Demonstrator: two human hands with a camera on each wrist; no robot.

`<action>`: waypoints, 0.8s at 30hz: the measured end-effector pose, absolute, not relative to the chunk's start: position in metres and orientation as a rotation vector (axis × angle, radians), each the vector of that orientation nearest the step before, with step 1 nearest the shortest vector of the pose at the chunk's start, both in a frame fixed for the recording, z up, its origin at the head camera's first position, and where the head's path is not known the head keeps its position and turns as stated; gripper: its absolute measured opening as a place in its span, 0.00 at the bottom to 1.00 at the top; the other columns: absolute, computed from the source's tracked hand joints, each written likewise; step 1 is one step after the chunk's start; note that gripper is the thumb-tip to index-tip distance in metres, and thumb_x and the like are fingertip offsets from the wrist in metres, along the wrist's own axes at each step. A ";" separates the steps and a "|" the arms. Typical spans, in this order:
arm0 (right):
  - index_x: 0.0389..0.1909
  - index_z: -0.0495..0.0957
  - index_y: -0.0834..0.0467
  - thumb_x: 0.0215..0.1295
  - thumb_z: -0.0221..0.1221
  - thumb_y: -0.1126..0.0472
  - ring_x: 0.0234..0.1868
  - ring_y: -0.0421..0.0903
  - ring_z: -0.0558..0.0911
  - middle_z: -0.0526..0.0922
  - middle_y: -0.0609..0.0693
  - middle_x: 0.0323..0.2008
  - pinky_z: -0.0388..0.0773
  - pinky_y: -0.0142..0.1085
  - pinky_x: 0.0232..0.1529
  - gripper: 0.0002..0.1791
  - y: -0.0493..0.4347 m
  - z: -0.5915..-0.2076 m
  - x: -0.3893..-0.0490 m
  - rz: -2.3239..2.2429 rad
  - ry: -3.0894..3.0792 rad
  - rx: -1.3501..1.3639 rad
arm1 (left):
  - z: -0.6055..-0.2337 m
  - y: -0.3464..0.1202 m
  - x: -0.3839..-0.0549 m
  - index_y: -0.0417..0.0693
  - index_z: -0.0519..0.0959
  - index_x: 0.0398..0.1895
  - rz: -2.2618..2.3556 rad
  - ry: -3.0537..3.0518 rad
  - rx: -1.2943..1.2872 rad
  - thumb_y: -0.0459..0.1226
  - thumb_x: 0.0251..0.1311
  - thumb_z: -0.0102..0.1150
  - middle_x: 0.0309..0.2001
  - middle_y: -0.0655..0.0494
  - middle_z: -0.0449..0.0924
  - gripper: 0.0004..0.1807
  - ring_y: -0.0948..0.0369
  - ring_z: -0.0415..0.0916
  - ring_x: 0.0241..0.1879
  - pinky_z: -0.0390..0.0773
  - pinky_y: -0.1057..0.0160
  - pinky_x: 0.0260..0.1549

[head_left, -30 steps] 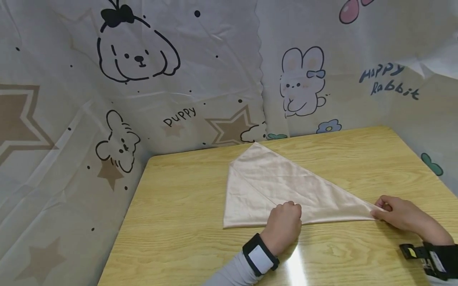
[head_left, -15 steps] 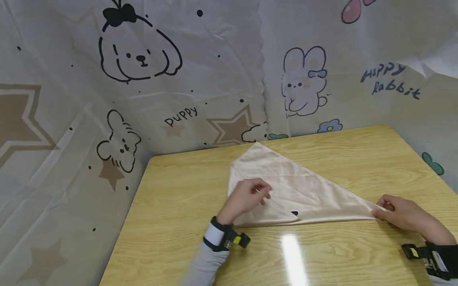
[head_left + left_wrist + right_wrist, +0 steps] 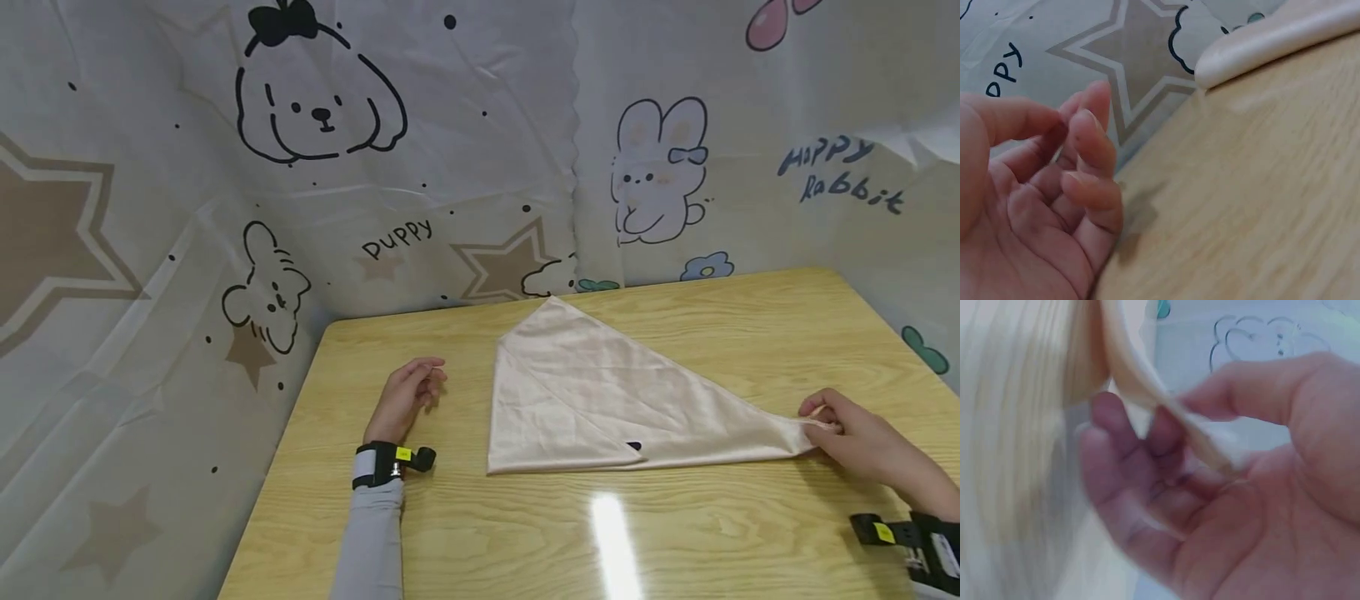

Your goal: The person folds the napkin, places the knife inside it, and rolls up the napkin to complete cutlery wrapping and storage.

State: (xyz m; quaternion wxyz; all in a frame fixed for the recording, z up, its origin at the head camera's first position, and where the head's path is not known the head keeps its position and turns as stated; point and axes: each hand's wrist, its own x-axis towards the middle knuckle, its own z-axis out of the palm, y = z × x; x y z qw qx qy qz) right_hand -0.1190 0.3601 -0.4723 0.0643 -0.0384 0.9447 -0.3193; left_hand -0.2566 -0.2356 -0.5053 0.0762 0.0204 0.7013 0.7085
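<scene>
One backdrop [image 3: 517,179]: pale and creased, filling the top and the left side of the frame behind the table.
Table [image 3: 442,533]: wood-grained, from the lower left to the right edge, with a bright glare [image 3: 615,546] at lower centre.
Cloth [image 3: 600,392]: cream, satiny, folded, lying on the table from the centre to the right of the frame; wide end at centre, peak up by the table's back edge, tapering into the right hand [image 3: 862,442] at the right.
Drawings: brown star [image 3: 45,233] at the left edge, puppy [image 3: 321,115] in the upper left, rabbit [image 3: 660,200] in the upper right.
Sleeve [image 3: 367,542]: grey, at lower left, on the left arm.
Right hand fingers: pinching the cloth's narrow end between thumb and fingers; the right wrist view is blurred, with cloth running through the grip.
Left hand [image 3: 405,400]: left of centre, over the table, well apart from the cloth; fingers loosely bent and close together; whether the thumb touches a fingertip, cannot tell.
Straps: black, one on the left wrist [image 3: 382,464], one on the right [image 3: 933,554] at the lower right corner.
Dark patch [image 3: 633,446]: small, near the cloth's front edge, beside a folded corner.
</scene>
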 end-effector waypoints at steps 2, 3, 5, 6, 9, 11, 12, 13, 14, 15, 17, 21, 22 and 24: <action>0.49 0.67 0.69 0.72 0.50 0.63 0.25 0.41 0.75 0.77 0.58 0.33 0.74 0.34 0.21 0.12 0.349 -0.466 -0.119 -1.007 2.920 -0.184 | -0.509 -0.237 -0.257 0.31 0.73 0.59 2.171 2.081 0.063 0.42 0.73 0.47 0.38 0.52 0.81 0.23 0.64 0.72 0.28 0.70 0.72 0.22; 0.48 0.69 0.67 0.72 0.51 0.64 0.25 0.40 0.75 0.77 0.57 0.33 0.75 0.34 0.21 0.11 0.343 -0.462 -0.120 -1.027 2.955 -0.225 | -0.510 -0.237 -0.257 0.29 0.72 0.58 2.192 2.066 0.058 0.41 0.73 0.47 0.37 0.53 0.81 0.23 0.64 0.71 0.28 0.70 0.73 0.22; 0.45 0.73 0.64 0.71 0.52 0.64 0.26 0.37 0.74 0.79 0.57 0.35 0.74 0.33 0.21 0.08 0.330 -0.450 -0.123 -1.038 3.036 -0.323 | -0.512 -0.237 -0.257 0.27 0.72 0.58 2.222 2.047 0.044 0.40 0.73 0.47 0.36 0.53 0.80 0.23 0.64 0.71 0.28 0.71 0.73 0.23; 0.44 0.75 0.63 0.70 0.54 0.65 0.27 0.36 0.74 0.80 0.57 0.36 0.75 0.33 0.22 0.06 0.323 -0.444 -0.124 -1.040 3.070 -0.369 | -0.512 -0.237 -0.257 0.26 0.71 0.58 2.231 2.038 0.037 0.39 0.73 0.47 0.35 0.53 0.80 0.23 0.64 0.71 0.28 0.71 0.73 0.23; 0.41 0.78 0.58 0.68 0.56 0.64 0.31 0.35 0.75 0.82 0.53 0.36 0.77 0.32 0.27 0.04 0.298 -0.423 -0.131 -1.012 3.136 -0.498 | -0.513 -0.237 -0.258 0.26 0.72 0.57 2.247 2.020 0.018 0.38 0.73 0.46 0.35 0.53 0.80 0.21 0.64 0.72 0.28 0.73 0.73 0.24; 0.40 0.79 0.55 0.68 0.57 0.63 0.32 0.36 0.75 0.82 0.49 0.35 0.78 0.33 0.29 0.03 0.277 -0.409 -0.137 -0.980 3.159 -0.598 | -0.513 -0.238 -0.257 0.26 0.73 0.56 2.245 2.023 0.008 0.37 0.73 0.46 0.35 0.53 0.79 0.21 0.64 0.72 0.29 0.73 0.73 0.25; 0.39 0.79 0.54 0.68 0.58 0.63 0.32 0.37 0.75 0.82 0.48 0.35 0.78 0.34 0.29 0.03 0.266 -0.403 -0.140 -0.967 3.157 -0.647 | -0.513 -0.239 -0.257 0.27 0.73 0.56 2.246 2.023 0.006 0.37 0.73 0.46 0.35 0.53 0.79 0.20 0.64 0.72 0.29 0.73 0.73 0.25; 0.39 0.79 0.53 0.68 0.58 0.63 0.32 0.37 0.75 0.82 0.46 0.34 0.79 0.34 0.30 0.03 0.255 -0.398 -0.143 -0.966 3.146 -0.699 | -0.513 -0.240 -0.257 0.28 0.74 0.55 2.247 2.028 0.001 0.37 0.73 0.46 0.35 0.53 0.79 0.20 0.64 0.72 0.29 0.74 0.73 0.25; 0.39 0.79 0.52 0.68 0.57 0.62 0.32 0.37 0.75 0.82 0.45 0.34 0.79 0.34 0.30 0.03 0.244 -0.393 -0.146 -0.967 3.131 -0.747 | -0.513 -0.240 -0.257 0.28 0.74 0.55 2.248 2.031 -0.003 0.37 0.73 0.47 0.35 0.53 0.80 0.19 0.64 0.72 0.29 0.74 0.73 0.25; 0.39 0.79 0.52 0.68 0.57 0.62 0.32 0.37 0.75 0.81 0.44 0.34 0.79 0.34 0.30 0.03 0.233 -0.389 -0.148 -0.975 3.111 -0.789 | -0.513 -0.240 -0.257 0.28 0.74 0.55 2.247 2.037 -0.001 0.37 0.73 0.47 0.35 0.53 0.79 0.19 0.64 0.72 0.29 0.74 0.73 0.25; 0.39 0.78 0.51 0.68 0.57 0.63 0.31 0.37 0.75 0.81 0.43 0.33 0.79 0.34 0.30 0.04 0.212 -0.383 -0.153 -1.015 3.058 -0.851 | -0.513 -0.240 -0.257 0.28 0.74 0.54 2.242 2.052 0.006 0.37 0.73 0.47 0.34 0.53 0.79 0.19 0.63 0.72 0.29 0.74 0.73 0.25; 0.38 0.79 0.52 0.68 0.57 0.64 0.29 0.37 0.75 0.81 0.43 0.33 0.78 0.34 0.28 0.04 0.173 -0.379 -0.158 -1.112 2.976 -0.927 | -0.514 -0.239 -0.258 0.27 0.74 0.55 2.214 2.074 0.023 0.38 0.72 0.48 0.34 0.54 0.79 0.20 0.63 0.73 0.29 0.74 0.73 0.25; 0.38 0.79 0.52 0.67 0.58 0.64 0.28 0.37 0.75 0.81 0.44 0.32 0.78 0.34 0.27 0.03 0.164 -0.379 -0.159 -1.139 2.962 -0.940 | -0.514 -0.238 -0.258 0.27 0.73 0.56 2.209 2.074 0.024 0.38 0.72 0.48 0.34 0.53 0.79 0.21 0.63 0.73 0.29 0.74 0.73 0.25; 0.38 0.78 0.52 0.67 0.59 0.62 0.28 0.36 0.75 0.80 0.43 0.31 0.78 0.34 0.27 0.02 0.145 -0.382 -0.161 -1.177 2.941 -0.971 | -0.515 -0.238 -0.258 0.26 0.73 0.56 2.198 2.080 0.024 0.38 0.72 0.48 0.34 0.53 0.79 0.21 0.63 0.72 0.29 0.74 0.73 0.25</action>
